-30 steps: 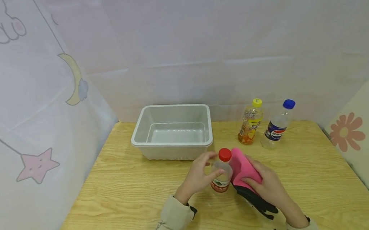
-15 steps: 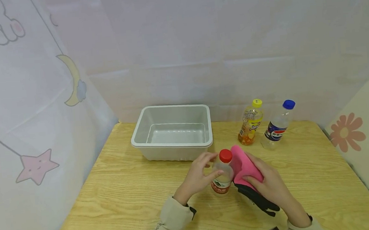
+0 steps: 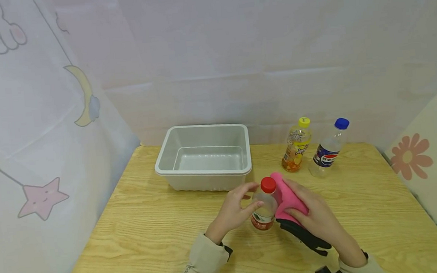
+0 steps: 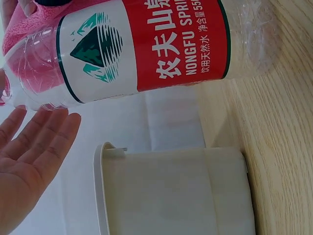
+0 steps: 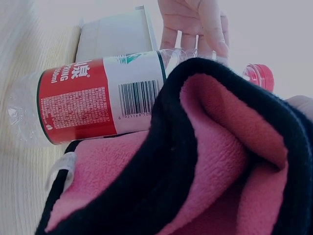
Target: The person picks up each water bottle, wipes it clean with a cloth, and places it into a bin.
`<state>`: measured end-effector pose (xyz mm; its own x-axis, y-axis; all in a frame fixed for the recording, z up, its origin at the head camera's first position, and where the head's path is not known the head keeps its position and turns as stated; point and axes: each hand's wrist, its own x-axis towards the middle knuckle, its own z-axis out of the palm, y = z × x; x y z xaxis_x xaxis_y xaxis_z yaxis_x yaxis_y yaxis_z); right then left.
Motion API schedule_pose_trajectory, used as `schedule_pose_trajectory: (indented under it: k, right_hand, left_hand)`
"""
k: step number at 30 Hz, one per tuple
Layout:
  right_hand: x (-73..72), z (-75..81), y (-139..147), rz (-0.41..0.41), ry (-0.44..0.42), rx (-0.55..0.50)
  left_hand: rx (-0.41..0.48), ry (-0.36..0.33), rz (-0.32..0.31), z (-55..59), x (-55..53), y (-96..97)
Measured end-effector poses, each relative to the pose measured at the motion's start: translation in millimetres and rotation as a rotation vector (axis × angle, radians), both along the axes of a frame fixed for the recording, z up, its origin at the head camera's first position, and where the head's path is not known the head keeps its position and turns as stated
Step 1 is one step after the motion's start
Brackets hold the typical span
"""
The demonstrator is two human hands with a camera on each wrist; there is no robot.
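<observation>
An upright clear plastic water bottle (image 3: 263,222) with a red cap and a red-and-white label stands on the wooden table. My left hand (image 3: 230,210) holds its upper part, thumb on the near side and fingers behind. In the left wrist view those fingertips (image 4: 73,122) meet the bottle's shoulder. My right hand (image 3: 321,216) grips a folded pink cloth with black edging (image 3: 288,199) and holds it against the bottle's right side. Close up in the right wrist view, the bunched cloth (image 5: 220,142) covers part of the bottle (image 5: 78,107).
A pale grey plastic tub (image 3: 206,171) stands behind the left hand. At the back right are a yellow-capped bottle (image 3: 297,145) and a blue-capped Pepsi bottle (image 3: 327,156). A printed curtain (image 3: 198,69) hangs beyond the table's back edge.
The water bottle has shifted very slightly to the right and nearer. The right hand and cloth have moved a little against it; the left hand has hardly moved.
</observation>
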<state>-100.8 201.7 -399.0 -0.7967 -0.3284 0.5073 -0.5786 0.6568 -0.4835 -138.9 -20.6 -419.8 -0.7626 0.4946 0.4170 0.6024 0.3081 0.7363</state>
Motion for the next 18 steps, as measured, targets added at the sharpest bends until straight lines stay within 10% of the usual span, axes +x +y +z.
schedule_pose_trajectory:
  k: [18]
  right_hand:
    - [-4.3, -12.5, -3, 0.045, -0.091, 0.013]
  left_hand:
    - [0.083, -0.048, -0.051, -1.5, 1.1, 1.2]
